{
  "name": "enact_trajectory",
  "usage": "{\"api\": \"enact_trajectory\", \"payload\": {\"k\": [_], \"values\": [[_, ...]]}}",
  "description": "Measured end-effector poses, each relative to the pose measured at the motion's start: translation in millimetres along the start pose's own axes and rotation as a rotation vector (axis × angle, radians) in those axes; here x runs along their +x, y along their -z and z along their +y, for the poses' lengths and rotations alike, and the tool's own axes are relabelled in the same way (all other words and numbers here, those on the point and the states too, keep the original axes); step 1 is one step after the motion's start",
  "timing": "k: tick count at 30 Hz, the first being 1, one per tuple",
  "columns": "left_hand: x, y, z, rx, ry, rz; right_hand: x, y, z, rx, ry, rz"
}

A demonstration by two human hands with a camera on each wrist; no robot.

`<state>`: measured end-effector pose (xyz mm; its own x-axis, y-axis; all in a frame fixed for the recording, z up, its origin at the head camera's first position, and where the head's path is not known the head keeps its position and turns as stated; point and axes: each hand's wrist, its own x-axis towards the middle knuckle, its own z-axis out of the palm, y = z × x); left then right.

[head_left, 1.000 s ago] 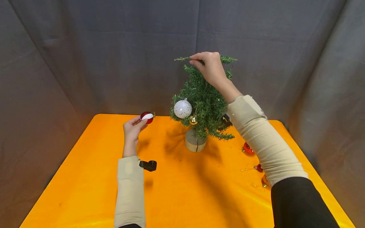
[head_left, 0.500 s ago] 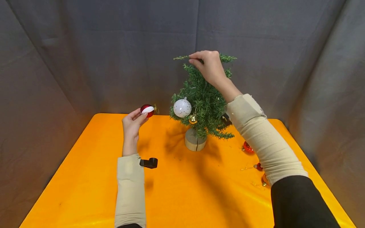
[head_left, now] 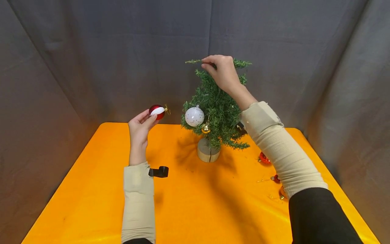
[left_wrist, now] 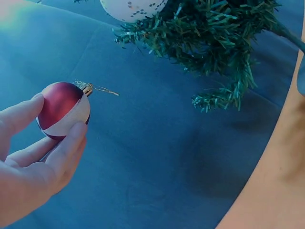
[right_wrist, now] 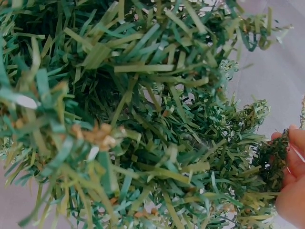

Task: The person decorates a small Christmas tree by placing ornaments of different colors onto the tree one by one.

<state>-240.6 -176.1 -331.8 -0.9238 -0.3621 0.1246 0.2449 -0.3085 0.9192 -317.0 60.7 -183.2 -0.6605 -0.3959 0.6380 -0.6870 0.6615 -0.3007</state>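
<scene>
Left of the small green tree, my left hand holds a red and white ball ornament between thumb and fingers. In the left wrist view the ball has a gold cap and a loose gold string pointing toward the tree. My right hand pinches a branch near the treetop; the right wrist view shows its fingers at the greenery. A white speckled ball and a small gold ball hang low on the tree's left side.
The tree stands on a round wooden base on the orange-covered table. At the right, partly behind my right sleeve, lie a red ornament, a small dark red one and an orange one. Grey curtains surround the table.
My left hand has risen slightly with the red and white ball, whose gold cap and string show more clearly. My right hand keeps its pinch on the branch, nearly still.
</scene>
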Motion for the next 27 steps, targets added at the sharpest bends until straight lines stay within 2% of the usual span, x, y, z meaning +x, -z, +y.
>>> {"api": "enact_trajectory", "payload": {"k": [10, 18, 27], "values": [[-1.6, -9.0, 19.1, -0.058, -0.064, -0.040, -0.2, -0.9, 1.0, -0.002, 0.031, 0.027], [-2.5, -19.4, 26.3, -0.083, -0.086, -0.077, -1.1, -1.4, -0.1, -0.002, 0.050, 0.046], [-3.9, -31.3, 34.7, -0.159, -0.097, -0.103, -3.9, -2.6, -3.3, -0.018, 0.057, 0.080]]}}
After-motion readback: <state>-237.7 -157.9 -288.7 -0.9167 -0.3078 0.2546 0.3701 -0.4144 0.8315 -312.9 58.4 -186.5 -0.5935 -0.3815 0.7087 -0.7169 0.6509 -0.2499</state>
